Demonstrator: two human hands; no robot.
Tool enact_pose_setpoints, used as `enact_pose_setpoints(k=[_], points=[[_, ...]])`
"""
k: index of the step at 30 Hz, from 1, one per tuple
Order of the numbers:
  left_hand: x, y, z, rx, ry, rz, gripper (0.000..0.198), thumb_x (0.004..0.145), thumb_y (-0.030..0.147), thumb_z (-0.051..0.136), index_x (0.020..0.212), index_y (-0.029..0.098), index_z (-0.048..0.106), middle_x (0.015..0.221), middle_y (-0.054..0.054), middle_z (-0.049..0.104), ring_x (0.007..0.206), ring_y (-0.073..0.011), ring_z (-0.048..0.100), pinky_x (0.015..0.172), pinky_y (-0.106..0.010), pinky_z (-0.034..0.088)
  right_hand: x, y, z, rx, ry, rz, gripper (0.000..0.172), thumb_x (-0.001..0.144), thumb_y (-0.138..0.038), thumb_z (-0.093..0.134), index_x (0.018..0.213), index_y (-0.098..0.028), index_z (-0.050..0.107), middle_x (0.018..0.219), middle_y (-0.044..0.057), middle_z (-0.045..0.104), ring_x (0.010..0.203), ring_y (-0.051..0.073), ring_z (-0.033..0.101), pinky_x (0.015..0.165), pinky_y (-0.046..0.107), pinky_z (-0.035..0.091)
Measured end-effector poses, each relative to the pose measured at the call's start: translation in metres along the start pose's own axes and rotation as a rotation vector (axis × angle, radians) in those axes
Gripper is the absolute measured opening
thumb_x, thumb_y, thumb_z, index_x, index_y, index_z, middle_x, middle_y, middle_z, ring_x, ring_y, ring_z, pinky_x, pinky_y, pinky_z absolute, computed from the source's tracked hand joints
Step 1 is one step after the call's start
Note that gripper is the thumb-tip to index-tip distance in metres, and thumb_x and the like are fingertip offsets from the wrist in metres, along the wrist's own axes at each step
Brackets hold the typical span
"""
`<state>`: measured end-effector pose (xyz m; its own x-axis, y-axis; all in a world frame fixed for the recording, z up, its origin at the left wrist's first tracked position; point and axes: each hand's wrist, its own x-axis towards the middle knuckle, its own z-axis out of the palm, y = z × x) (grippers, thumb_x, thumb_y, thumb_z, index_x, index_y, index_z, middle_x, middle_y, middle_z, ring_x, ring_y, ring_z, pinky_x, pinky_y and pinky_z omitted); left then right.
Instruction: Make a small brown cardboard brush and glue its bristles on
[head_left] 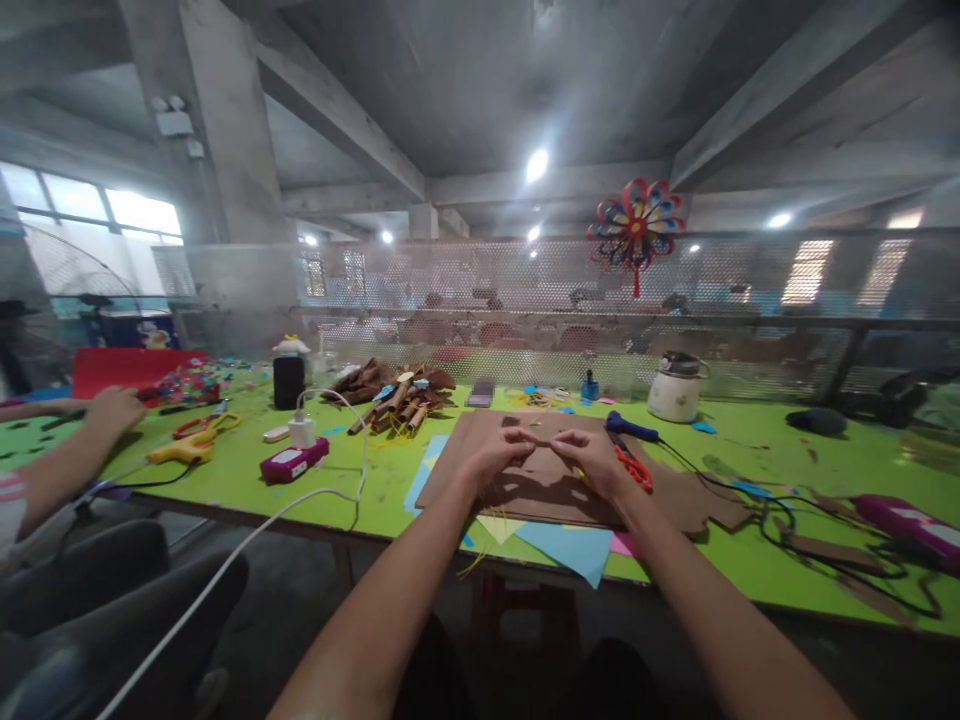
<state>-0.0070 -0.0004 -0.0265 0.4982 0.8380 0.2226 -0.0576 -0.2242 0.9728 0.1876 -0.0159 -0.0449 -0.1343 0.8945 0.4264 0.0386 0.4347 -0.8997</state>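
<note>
My left hand and my right hand are close together over a brown cardboard sheet. Both are closed in a pinch, fingertips facing each other. A thin brown strip spans the small gap between them, its ends hidden by my fingers. Just right of my right hand lie red-handled scissors and a blue glue gun with a black cable. Under the sheet's front edge stick out light blue paper and yellow strands.
Brown paper rolls are piled at the back left. A purple power strip with a white charger cable stands left; another lies right amid cables. A white kettle-like jug stands behind. At far left, a co-worker's hand rests near red sheet material.
</note>
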Motion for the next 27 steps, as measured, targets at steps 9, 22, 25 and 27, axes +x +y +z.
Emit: enact_pose_setpoints(k=[9,22,25,27], points=[[0.000,0.003,-0.001,0.075,-0.006,-0.015,0.028,0.063,0.034,0.072,0.081,0.014,0.066,0.053,0.002,0.047,0.049,-0.0078,0.039,0.048,-0.021,0.027,-0.004,-0.008,0.000,-0.075,-0.056,-0.009,0.022,0.063,-0.037,0.069,0.067,-0.015,0.066,0.060,0.001,0.058,0.057,0.013,0.049,0.056,0.026,0.038],[-0.001,0.018,-0.001,0.138,0.042,-0.026,0.028,0.067,0.037,0.066,0.083,0.014,0.065,0.055,0.004,0.041,0.048,-0.0073,0.033,0.046,-0.022,0.024,0.001,-0.010,0.004,-0.013,-0.035,-0.020,0.022,0.063,-0.034,0.068,0.074,-0.014,0.068,0.061,-0.001,0.058,0.054,0.011,0.049,0.054,0.024,0.039],[0.000,0.016,-0.001,0.203,0.056,-0.006,0.029,0.070,0.042,0.063,0.076,0.014,0.063,0.054,0.004,0.040,0.047,-0.0073,0.031,0.046,-0.022,0.022,0.001,-0.008,0.005,-0.002,-0.047,-0.031,0.019,0.064,-0.031,0.068,0.074,-0.014,0.068,0.059,-0.001,0.056,0.055,0.010,0.048,0.055,0.024,0.038],[0.001,0.015,-0.002,0.202,0.069,-0.028,0.028,0.071,0.043,0.063,0.073,0.014,0.060,0.052,0.005,0.038,0.046,-0.0071,0.031,0.045,-0.022,0.022,0.002,-0.008,0.005,0.047,-0.040,-0.020,0.018,0.064,-0.029,0.068,0.076,-0.015,0.069,0.060,-0.001,0.056,0.056,0.010,0.048,0.055,0.024,0.038]])
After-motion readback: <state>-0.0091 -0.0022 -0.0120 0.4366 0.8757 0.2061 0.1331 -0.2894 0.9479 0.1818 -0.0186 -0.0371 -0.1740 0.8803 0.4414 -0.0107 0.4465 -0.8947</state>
